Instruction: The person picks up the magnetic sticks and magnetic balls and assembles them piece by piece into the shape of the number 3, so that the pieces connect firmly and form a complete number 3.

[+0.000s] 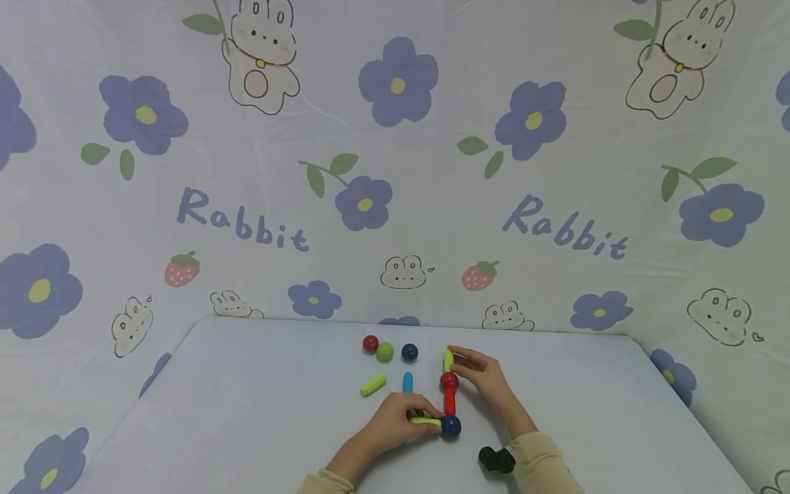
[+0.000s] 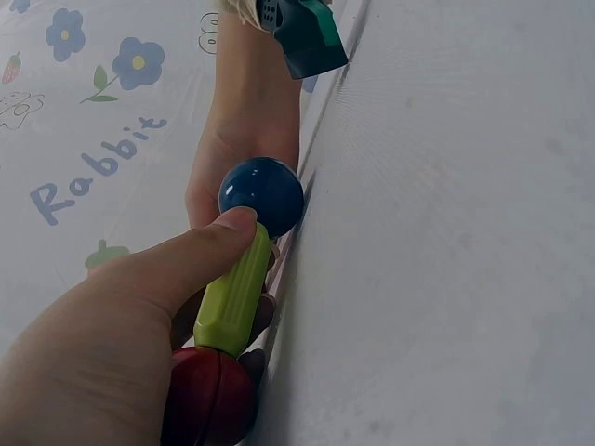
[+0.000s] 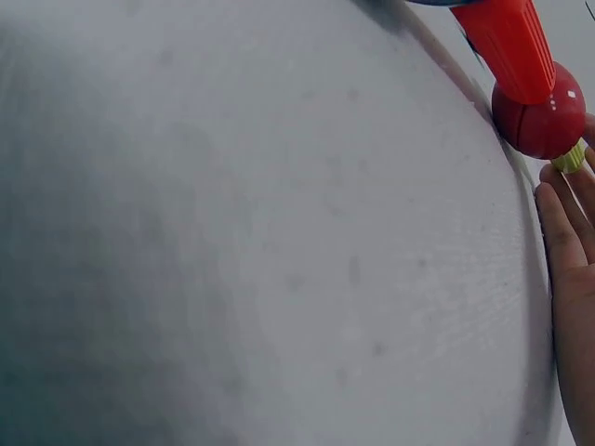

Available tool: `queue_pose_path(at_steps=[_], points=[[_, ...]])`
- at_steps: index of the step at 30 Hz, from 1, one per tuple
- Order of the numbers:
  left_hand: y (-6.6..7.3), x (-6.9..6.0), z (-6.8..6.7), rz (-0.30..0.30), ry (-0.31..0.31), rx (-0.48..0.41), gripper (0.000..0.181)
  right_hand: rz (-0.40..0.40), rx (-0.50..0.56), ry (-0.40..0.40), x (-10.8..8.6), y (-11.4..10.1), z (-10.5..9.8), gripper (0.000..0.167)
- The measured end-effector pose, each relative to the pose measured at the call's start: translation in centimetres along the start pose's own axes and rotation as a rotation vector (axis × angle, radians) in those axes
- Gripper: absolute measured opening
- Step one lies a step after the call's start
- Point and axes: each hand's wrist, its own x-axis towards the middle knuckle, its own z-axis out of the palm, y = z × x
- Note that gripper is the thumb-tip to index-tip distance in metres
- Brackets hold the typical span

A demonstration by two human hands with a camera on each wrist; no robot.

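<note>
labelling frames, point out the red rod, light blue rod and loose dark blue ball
red rod (image 1: 450, 402), head view, middle of its shaft
light blue rod (image 1: 408, 383), head view, its far end
loose dark blue ball (image 1: 410, 353), head view, its middle

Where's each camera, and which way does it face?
Head: on the head, facing forward and down to the white table; left hand, right hand and beige sleeves show.
Left wrist: worn there, facing the glossy blue ball and ridged yellow-green stick; left hand and right forearm show.
Right wrist: worn there, facing mostly the table, a glossy red ball and ridged red stick upper right; right hand partly shows.
Shared: head and left wrist views both show the blue ball.
</note>
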Motion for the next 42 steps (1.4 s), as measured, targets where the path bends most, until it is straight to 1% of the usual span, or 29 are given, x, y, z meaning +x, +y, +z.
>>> queue_pose_path(at_steps=[5,11,15,20,24,27,31,32,34,36,40,42], points=[[-0.1,0.1,0.0,0.009,0.002,0.003,0.023,-0.012,-0.013,0.022,0.0,0.1,0.0,0.040],[-0.2,0.1,0.0,0.009,0.003,0.010,0.023,-0.005,-0.034,0.070,0.0,-0.1,0.2,0.038],[-0.1,0.1,0.0,0.008,0.004,0.016,0.023,-0.015,-0.032,0.094,0.1,-0.4,0.4,0.039],[0.0,0.1,0.0,0.002,0.001,0.016,0.023,-0.057,0.003,0.115,0.4,-0.9,0.6,0.043],[0.0,0.1,0.0,0.004,0.002,0.014,0.023,-0.121,0.021,0.145,0.8,-1.3,1.0,0.047],[0.0,0.1,0.0,0.008,0.005,0.015,0.023,-0.173,0.019,0.166,1.7,-0.6,1.1,0.050],[0.0,-0.1,0.0,0.022,0.006,0.011,0.023,-0.198,0.055,0.187,3.3,1.3,1.2,0.055],[-0.1,-0.1,0.0,0.025,0.006,0.009,0.023,-0.194,0.065,0.194,3.6,1.6,1.3,0.055],[-0.1,-0.2,0.1,0.029,0.007,0.008,0.023,-0.197,0.074,0.193,4.0,1.7,1.5,0.056],[-0.1,-0.2,0.1,0.032,0.007,0.004,0.023,-0.204,0.066,0.176,4.1,1.4,1.7,0.056],[0.0,-0.3,0.0,0.036,0.001,-0.004,0.023,-0.213,0.032,0.126,3.5,-0.6,2.3,0.053],[0.0,-0.3,0.0,0.038,0.000,-0.003,0.023,-0.193,0.025,0.098,3.1,-1.6,2.6,0.051]])
